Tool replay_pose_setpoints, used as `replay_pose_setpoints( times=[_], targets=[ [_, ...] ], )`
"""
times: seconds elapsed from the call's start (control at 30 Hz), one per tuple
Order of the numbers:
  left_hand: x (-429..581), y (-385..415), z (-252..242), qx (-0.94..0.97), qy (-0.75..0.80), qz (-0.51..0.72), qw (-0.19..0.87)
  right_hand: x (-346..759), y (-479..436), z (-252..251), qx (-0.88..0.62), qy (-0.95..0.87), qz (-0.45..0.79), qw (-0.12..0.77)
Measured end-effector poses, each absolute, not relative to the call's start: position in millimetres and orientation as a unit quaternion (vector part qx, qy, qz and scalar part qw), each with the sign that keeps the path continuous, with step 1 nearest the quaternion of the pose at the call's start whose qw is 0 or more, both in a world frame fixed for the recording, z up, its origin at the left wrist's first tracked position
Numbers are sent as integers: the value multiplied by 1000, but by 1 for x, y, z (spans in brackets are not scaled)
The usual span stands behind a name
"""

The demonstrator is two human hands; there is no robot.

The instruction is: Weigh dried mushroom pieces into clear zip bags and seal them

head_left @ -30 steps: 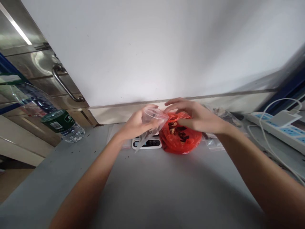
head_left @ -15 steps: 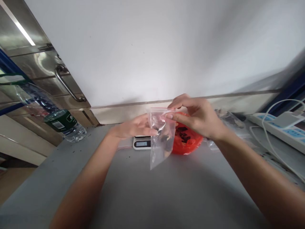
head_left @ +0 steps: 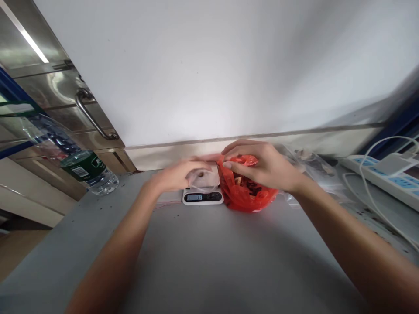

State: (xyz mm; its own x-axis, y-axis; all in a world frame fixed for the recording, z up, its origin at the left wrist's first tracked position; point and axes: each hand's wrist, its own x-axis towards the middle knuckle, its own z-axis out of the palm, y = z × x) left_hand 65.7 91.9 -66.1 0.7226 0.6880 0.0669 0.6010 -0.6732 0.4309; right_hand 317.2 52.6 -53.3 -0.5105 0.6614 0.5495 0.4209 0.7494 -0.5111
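Our left hand (head_left: 173, 178) is nearer the clear bag (head_left: 206, 181), just right of its fingertips on the scale (head_left: 216, 200), long axis unclear; we cannot tell whether that grip holds it. Our right hand (head_left: 266, 168), fingers parted, apparently empty, is over the red bag (head_left: 250, 199). We cannot read the bottle's (head_left: 106, 181) green label (head_left: 83, 165).

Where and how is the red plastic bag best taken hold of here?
Probably by its loose upper rim, pinched from above and from the right, where the right hand is. The red plastic bag has a soft, bulging body with dark pieces inside and its mouth facing up, while the scale sits close on its left.
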Motion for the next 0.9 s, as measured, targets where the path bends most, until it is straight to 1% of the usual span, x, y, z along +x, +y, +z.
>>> replay_pose_setpoints(
  times=[0.07,0.13,0.33,0.43,0.53,0.63,0.9],
  targets=[
    [65,95,-73,917,332,65,210,319,56,-56,-332,-858,168,353],
    [63,94,-74,916,330,51,220,320,59,-58,-346,-860,174,332],
    [49,83,-51,898,381,29,220,326,65,-64,-377,-870,165,272],
    [44,81,-45,897,395,46,193,328,67,-66,-398,-877,151,223],
    [41,83,-44,878,426,80,203,330,70,-70,-403,-884,146,189],
    [42,84,-46,863,440,104,224,330,72,-72,-398,-887,154,173],
    [46,80,-43,848,457,131,235,328,72,-71,-393,-892,170,143]
  ],
)
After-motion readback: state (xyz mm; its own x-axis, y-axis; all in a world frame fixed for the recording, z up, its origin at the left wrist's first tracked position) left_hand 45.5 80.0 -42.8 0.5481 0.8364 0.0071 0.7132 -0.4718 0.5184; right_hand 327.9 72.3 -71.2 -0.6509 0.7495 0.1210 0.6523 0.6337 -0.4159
